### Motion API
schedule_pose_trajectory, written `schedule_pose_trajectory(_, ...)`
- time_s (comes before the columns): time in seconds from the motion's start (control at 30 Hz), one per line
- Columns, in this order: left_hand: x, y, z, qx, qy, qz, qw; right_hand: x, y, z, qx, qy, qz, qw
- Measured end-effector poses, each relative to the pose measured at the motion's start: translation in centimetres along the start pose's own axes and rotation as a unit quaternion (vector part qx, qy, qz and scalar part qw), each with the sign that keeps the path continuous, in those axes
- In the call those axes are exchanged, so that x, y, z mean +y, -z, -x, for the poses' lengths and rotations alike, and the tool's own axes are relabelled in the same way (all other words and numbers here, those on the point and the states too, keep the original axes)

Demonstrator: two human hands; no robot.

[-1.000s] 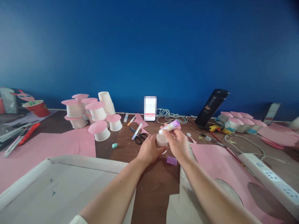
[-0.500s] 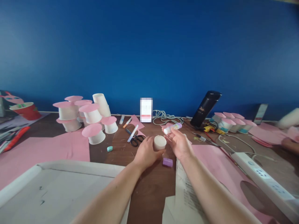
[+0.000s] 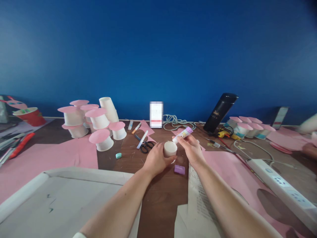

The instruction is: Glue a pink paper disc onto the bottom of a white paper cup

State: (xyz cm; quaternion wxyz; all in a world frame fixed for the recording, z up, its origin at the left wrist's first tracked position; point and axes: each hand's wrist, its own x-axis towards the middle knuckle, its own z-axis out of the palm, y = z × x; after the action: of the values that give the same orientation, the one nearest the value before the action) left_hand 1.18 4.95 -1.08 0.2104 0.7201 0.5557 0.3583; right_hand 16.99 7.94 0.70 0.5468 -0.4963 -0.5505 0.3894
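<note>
My left hand is wrapped round a small white paper cup at the middle of the table. Just right of it, my right hand grips a glue stick with a purple end pointing up and away; its white end is near the cup's rim. A purple cap lies on the wood below the cup. Further left, several white cups topped with pink paper discs stand grouped and partly stacked.
Scissors, a teal piece and a phone lie or stand beyond my hands. A black bottle, cables and a power strip are right. Another person's hand shows at the right edge.
The glue stick has tilted more steeply, its purple end rising and its white end dropping nearer the cup. The cup's opening now tips more toward me. The view has shifted slightly.
</note>
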Motion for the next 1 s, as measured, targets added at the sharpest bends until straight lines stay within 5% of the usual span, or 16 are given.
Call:
schedule_pose_trajectory(0.63, 0.2, 0.1, 0.0, -0.003, 0.008, -0.008, 1.0, -1.1, -0.5, 1.2, -0.067, 0.054, -0.021, 0.996)
schedule_pose_trajectory(1.0, 0.3, 0.1, 0.0, -0.001, 0.016, -0.007, 1.0, -1.3, -0.1, 1.0, -0.038, 0.061, 0.036, 0.997)
